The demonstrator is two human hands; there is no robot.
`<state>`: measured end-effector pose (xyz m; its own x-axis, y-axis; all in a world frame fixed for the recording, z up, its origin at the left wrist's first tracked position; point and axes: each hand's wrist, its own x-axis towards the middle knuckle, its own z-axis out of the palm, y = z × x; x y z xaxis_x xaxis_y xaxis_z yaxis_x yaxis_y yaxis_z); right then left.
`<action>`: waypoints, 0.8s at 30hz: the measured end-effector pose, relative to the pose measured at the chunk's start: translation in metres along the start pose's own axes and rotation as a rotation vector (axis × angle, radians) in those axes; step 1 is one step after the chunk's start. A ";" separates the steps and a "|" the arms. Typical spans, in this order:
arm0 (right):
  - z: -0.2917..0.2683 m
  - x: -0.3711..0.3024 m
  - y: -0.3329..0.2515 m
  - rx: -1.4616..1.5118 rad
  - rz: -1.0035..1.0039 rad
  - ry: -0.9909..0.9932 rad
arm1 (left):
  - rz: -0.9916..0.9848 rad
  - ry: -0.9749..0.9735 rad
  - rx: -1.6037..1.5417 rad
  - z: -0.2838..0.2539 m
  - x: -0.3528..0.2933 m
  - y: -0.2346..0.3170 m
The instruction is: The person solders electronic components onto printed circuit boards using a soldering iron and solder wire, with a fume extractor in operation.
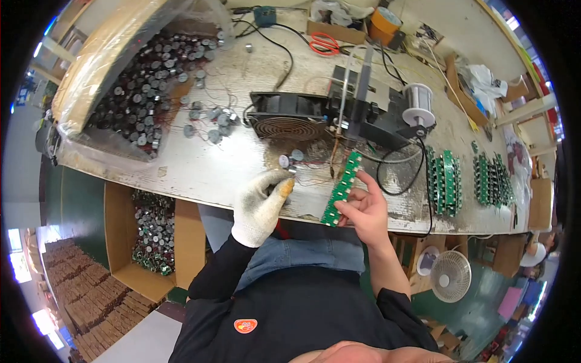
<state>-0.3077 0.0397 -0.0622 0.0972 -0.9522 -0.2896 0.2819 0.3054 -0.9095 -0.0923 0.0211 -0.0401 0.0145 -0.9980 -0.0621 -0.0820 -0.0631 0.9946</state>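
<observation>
My right hand (366, 212), bare, grips a long green circuit board strip (341, 192) between thumb and fingers, tilted upright over the table's front edge. The strip's upper end is close to the thin metal tip (333, 164) of a soldering machine (369, 103). To its left, my left hand (260, 209) wears a white glove with a stained fingertip. Its fingers are curled together, and what they hold is hidden. Just beyond those fingertips lie small round silver motors (296, 155) with thin reddish wires.
A black fan (287, 116) stands beside the machine, with a solder spool (419, 106) at its right. Many motors fill a plastic-lined box (78, 91) at left. Rows of green boards (445, 184) lie at right. Red-handled scissors (324, 44) lie at the back.
</observation>
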 end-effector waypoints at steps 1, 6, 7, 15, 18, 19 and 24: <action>0.000 -0.001 0.000 0.011 0.000 -0.005 | -0.019 -0.014 -0.016 0.005 -0.001 -0.001; 0.003 -0.006 0.001 0.038 -0.039 -0.051 | -0.085 -0.111 0.057 0.023 -0.003 -0.009; 0.003 -0.007 0.002 0.034 -0.033 -0.046 | -0.054 -0.106 0.079 0.026 -0.002 -0.010; 0.004 -0.006 0.006 0.065 -0.065 -0.058 | -0.285 -0.233 -0.124 0.039 0.003 -0.002; 0.003 -0.005 0.008 0.078 -0.077 -0.056 | -0.269 -0.255 -0.103 0.040 0.008 -0.001; 0.002 -0.005 0.008 0.085 -0.082 -0.050 | -0.257 -0.263 -0.042 0.039 0.009 -0.001; 0.002 -0.004 0.009 0.091 -0.106 -0.062 | -0.297 -0.266 -0.134 0.039 0.011 -0.002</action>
<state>-0.3040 0.0460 -0.0688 0.1208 -0.9777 -0.1720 0.3786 0.2055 -0.9025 -0.1308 0.0102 -0.0455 -0.2413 -0.9052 -0.3498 0.0176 -0.3645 0.9310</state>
